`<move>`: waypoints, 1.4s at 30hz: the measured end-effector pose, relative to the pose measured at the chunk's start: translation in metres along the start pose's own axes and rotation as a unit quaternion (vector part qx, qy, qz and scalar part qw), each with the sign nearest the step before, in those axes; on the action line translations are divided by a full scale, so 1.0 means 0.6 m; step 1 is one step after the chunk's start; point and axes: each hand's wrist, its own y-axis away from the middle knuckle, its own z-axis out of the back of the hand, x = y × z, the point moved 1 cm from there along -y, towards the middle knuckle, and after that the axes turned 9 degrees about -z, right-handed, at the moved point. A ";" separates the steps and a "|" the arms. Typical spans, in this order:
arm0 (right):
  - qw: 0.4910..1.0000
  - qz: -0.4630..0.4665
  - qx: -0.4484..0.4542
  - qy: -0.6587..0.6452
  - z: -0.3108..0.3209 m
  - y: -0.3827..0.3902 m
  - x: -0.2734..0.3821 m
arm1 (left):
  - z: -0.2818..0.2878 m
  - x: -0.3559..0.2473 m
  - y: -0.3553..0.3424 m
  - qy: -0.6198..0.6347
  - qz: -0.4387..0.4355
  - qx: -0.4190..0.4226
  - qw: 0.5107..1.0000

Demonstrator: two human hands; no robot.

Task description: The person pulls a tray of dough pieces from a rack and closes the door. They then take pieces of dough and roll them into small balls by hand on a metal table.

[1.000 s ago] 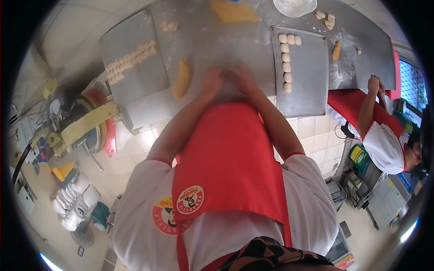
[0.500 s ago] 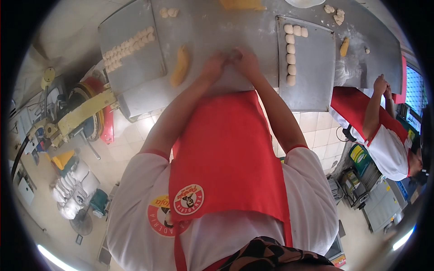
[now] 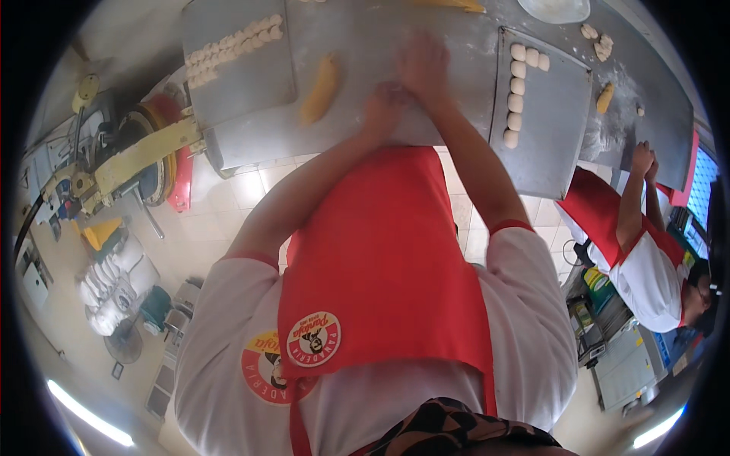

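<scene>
My right hand (image 3: 424, 67) reaches over the steel table (image 3: 357, 72), palm down, its fingers stretched forward and blurred. Closer to me, my left hand (image 3: 386, 105) is curled low near the table's front edge, close to my right wrist; its fingers are smeared, and whatever may be in them is hidden. A long yellow dough roll (image 3: 319, 90) lies on the steel to the left of my hands. On the right, a metal tray (image 3: 549, 121) carries smooth dough balls (image 3: 516, 85) in a column, with a short row beside its top.
Another tray (image 3: 251, 95) at left holds several rows of small dough pieces (image 3: 236, 47). More yellow dough (image 3: 456, 4) lies at the far edge, near a pale bowl (image 3: 557, 7). A co-worker (image 3: 646, 251) stands at right, hands together. A cream-coloured machine (image 3: 144, 159) stands left.
My hands were together and have come apart: the right has moved forward with its fingers extended, while the left stays nearer me. The whole view has shifted slightly.
</scene>
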 end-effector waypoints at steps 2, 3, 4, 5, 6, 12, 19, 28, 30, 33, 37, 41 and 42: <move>0.998 -0.001 0.058 -0.018 0.003 0.026 0.006 | 0.014 0.008 -0.009 -0.065 0.000 0.014 0.998; 0.996 -0.006 0.083 -0.017 0.000 0.039 -0.010 | 0.015 0.003 -0.016 -0.084 -0.006 0.032 0.996; 0.986 -0.037 0.126 -0.102 -0.007 0.057 -0.030 | 0.015 0.002 -0.012 -0.079 -0.005 0.053 0.995; 0.968 -0.070 0.161 -0.180 -0.019 0.062 -0.065 | 0.014 -0.001 -0.009 -0.073 -0.005 0.077 0.994; 0.942 -0.088 0.191 -0.260 -0.024 0.043 -0.091 | 0.019 0.001 -0.023 -0.045 -0.007 0.088 0.995; 0.940 0.088 0.303 -0.132 0.092 0.083 -0.089 | 0.020 0.048 -0.026 0.036 0.041 0.114 0.992; 0.976 0.043 0.195 -0.089 0.090 0.151 -0.062 | 0.007 0.040 -0.034 0.021 -0.002 0.121 0.992; 0.885 -0.445 0.055 -0.126 0.243 0.328 -0.193 | 0.040 -0.014 -0.019 0.079 0.091 0.172 0.978; 0.874 -0.481 0.019 -0.067 0.271 0.340 -0.229 | 0.051 -0.024 -0.019 0.044 0.092 0.180 0.978; 0.891 -0.454 -0.007 -0.005 0.269 0.355 -0.261 | 0.040 -0.014 -0.027 0.022 0.089 0.185 0.978; 0.895 -0.432 0.014 0.111 0.264 0.342 -0.256 | 0.038 -0.018 -0.042 -0.014 0.073 0.203 0.976; 0.871 -0.466 0.044 0.149 0.261 0.338 -0.250 | 0.038 -0.018 -0.040 -0.022 0.096 0.199 0.975; 0.865 -0.475 0.054 0.152 0.262 0.337 -0.248 | 0.042 -0.017 -0.038 -0.024 0.102 0.196 0.975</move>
